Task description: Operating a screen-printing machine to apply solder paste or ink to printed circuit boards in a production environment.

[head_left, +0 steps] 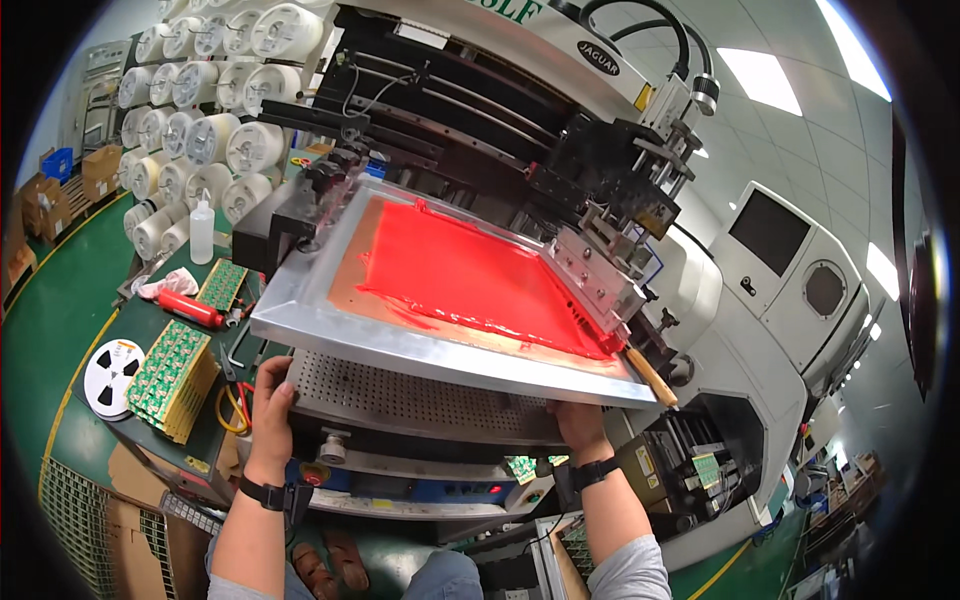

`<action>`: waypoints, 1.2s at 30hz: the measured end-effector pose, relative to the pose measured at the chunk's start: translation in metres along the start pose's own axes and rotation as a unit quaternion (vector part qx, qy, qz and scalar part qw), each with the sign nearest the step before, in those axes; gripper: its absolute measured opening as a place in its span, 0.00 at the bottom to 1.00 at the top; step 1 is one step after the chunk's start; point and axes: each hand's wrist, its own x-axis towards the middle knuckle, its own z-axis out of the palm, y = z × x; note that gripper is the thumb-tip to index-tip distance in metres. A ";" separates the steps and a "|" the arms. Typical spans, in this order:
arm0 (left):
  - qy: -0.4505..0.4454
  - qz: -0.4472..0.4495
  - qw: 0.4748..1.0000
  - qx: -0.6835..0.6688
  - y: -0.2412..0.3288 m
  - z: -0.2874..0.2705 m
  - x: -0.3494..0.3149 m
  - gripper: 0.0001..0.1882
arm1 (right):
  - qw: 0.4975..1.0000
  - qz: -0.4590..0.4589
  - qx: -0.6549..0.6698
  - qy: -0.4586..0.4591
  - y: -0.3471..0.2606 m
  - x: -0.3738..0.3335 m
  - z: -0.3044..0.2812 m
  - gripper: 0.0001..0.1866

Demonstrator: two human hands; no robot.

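The biggest thing is a white and black printing machine [640,150] that fills the upper and right part of the view. In its middle lies a large metal frame [400,345] with a screen covered by red paste [470,275]; the frame is tilted, its near edge toward the person. Under the frame is a perforated metal plate [410,395], flat, with many small holes.

On the left wall, many white reels [200,110] are stacked in rows. Below them is a dark side table [150,330] just beside the machine. On it lie two stacks of green circuit boards [172,375], one near and one farther [220,285], a flat white reel [112,375], a red tube [190,308], a clear plastic bottle [202,230] standing upright and a crumpled white cloth [165,283]. A wooden handle [652,377] sticks out at the right corner of the frame.

The left hand [270,400] rests on the left edge of the perforated plate, fingers bent over its side; it touches the plate, but I cannot tell if it really grips it. The right hand [578,425] is under the near right edge of the frame, at the front of the plate; its fingers are hidden, so its hold cannot be told. Both wrists wear a black band [262,492]. The floor [40,330] is green.
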 end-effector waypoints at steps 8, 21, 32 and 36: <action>-0.014 0.019 1.000 -0.005 -0.005 0.003 0.000 0.25 | 0.984 0.073 0.162 0.008 -0.008 -0.006 -0.001 0.14; 0.011 0.008 1.000 0.019 -0.006 0.001 0.006 0.20 | 0.970 0.106 0.219 -0.021 -0.027 0.005 -0.002 0.10; 0.004 0.039 0.999 -0.023 -0.017 -0.005 0.000 0.20 | 0.971 0.130 0.197 -0.023 -0.039 0.001 0.014 0.09; 0.010 0.039 0.999 -0.034 -0.018 -0.004 0.000 0.20 | 0.975 0.129 0.179 -0.036 -0.037 0.001 0.009 0.09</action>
